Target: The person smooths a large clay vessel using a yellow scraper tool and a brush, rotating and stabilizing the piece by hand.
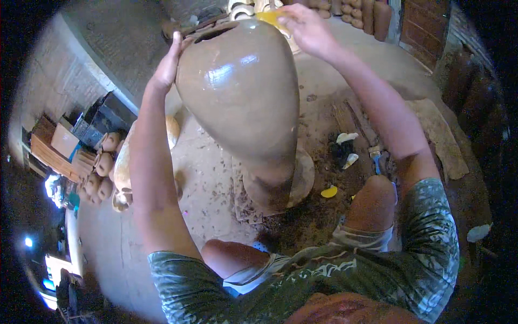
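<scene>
A tall, wet clay jar (237,102) with a dark open mouth stands tilted to the eye on a round base (303,183) on the floor before me. My left hand (172,59) grips the jar's upper left side by the rim, fingers partly hidden behind it. My right hand (306,32) holds a thin yellow scraper (267,17) against or very near the jar's upper right rim. Another yellow piece (329,191) lies on the floor by the base, near white scraps (346,137) and a blue-handled brush (376,159).
Several clay pots (104,164) and boards (51,156) are piled at the left; a pale rounded object (123,173) is behind my left arm. Stacked clay pieces (367,19) and a wooden door (423,29) are at the back right. A long flat slab (450,156) lies right.
</scene>
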